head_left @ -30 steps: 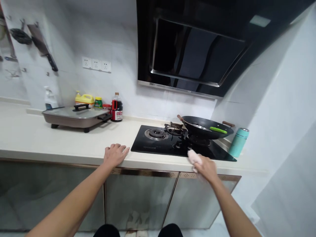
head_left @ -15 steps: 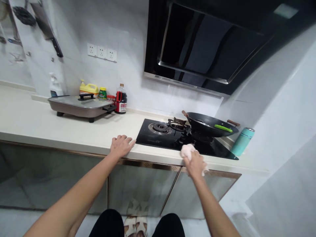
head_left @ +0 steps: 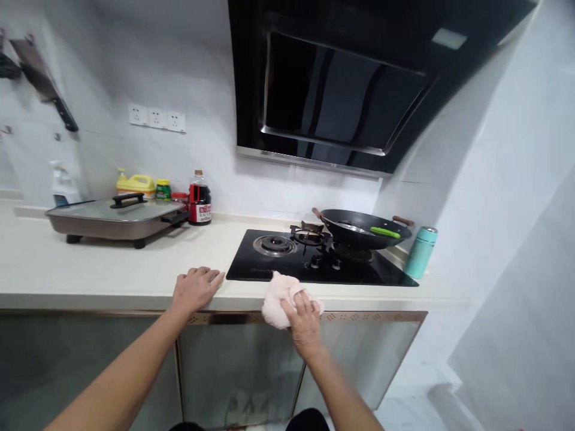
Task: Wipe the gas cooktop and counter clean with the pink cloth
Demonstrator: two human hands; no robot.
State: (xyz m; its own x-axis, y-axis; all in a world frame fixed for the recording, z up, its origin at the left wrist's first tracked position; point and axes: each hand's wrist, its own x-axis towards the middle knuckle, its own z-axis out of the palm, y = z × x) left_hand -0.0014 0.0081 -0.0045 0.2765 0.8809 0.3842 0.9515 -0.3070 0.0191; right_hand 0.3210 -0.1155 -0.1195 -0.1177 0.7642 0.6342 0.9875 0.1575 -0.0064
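Observation:
My right hand is closed on a pale pink cloth, pressed against the front edge of the white countertop. Part of the cloth hangs over that edge. My left hand rests on the counter with nothing in it, fingers spread, just left of the black gas stove. On the stove's right burner sits a black wok with wooden handles, a green-handled utensil lying inside. The left burner is bare.
A lidded electric pan stands on the left counter. Behind it are a dark sauce bottle, a yellow jug and a spray bottle. A teal flask stands right of the stove. A range hood overhangs. Cabinet doors lie below.
My right hand has moved the cloth leftward along the counter's front edge. My left hand stays on the counter beside the stove. The view has shifted right.

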